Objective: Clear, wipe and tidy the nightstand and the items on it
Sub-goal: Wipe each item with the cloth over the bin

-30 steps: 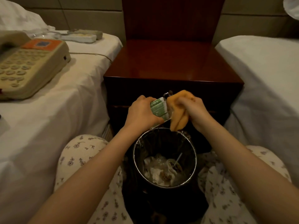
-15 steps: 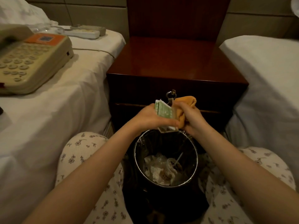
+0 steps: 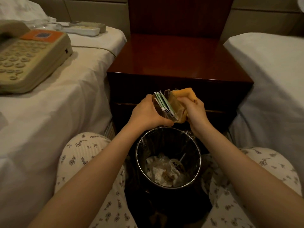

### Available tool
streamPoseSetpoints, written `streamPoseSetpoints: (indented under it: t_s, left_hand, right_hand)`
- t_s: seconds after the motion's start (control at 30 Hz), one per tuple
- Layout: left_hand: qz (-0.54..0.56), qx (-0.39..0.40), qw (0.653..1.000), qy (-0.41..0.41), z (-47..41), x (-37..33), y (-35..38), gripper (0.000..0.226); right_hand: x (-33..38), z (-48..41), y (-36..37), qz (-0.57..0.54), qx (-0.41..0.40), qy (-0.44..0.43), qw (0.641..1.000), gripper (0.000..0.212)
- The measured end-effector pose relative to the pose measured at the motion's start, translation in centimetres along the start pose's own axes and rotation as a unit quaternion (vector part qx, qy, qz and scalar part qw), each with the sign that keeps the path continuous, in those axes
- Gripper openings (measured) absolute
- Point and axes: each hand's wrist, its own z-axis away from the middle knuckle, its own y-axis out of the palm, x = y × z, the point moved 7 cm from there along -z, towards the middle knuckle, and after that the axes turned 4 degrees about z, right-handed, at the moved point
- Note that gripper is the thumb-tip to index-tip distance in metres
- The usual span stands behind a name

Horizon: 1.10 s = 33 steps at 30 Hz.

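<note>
**Bedside cleaning, mid-task**

Nightstand [image 3: 177, 63] is filling the background. Before its front, the left hand [image 3: 144, 112] is gripping a clear card holder [image 3: 166, 107] above the bin [image 3: 167, 183], with the holder's long axis slanting far-left to near-right and the cards' edges pointing upward. The right hand [image 3: 195, 111] is clenching an orange cloth [image 3: 184, 94] against its side.

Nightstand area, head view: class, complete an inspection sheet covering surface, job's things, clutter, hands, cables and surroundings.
Surface: nightstand top, glossy dark wood.
Job's things: clear holder with green-and-white papers, and orange cloth, both held above the waste bin.
Clutter: telephone and remotes on the left bed; crumpled rubbish in the bin.
Hands: left hand grips the holder; right hand grips the cloth against it.
Cables: pale cord lying across the left bed beside the telephone.
Surroundings: right bed; padded wall behind.
</note>
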Motion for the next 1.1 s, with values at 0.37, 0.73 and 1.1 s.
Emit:
streamPoseSetpoints:
  t_s: [0.37, 0.73, 1.1]
  left_hand:
    - [0.024, 0.103, 0.994, 0.011, 0.4, -0.1, 0.8, 0.092]
    - [-0.041, -0.074, 0.994, -0.065, -0.7, 1.7, -1.6, 0.097]
    - [0.060, 0.054, 0.996, -0.025, 0.2, -0.1, -0.3, 0.087]
  right_hand:
    - [-0.7, -0.6, -0.2, -0.026, -0.009, 0.025, 0.999, 0.012]
    - [-0.8, 0.1, 0.8, -0.059, 0.037, 0.026, 0.997, 0.013]
    - [-1.3, -0.3, -0.7, -0.121, -0.008, 0.102, 0.987, 0.020]
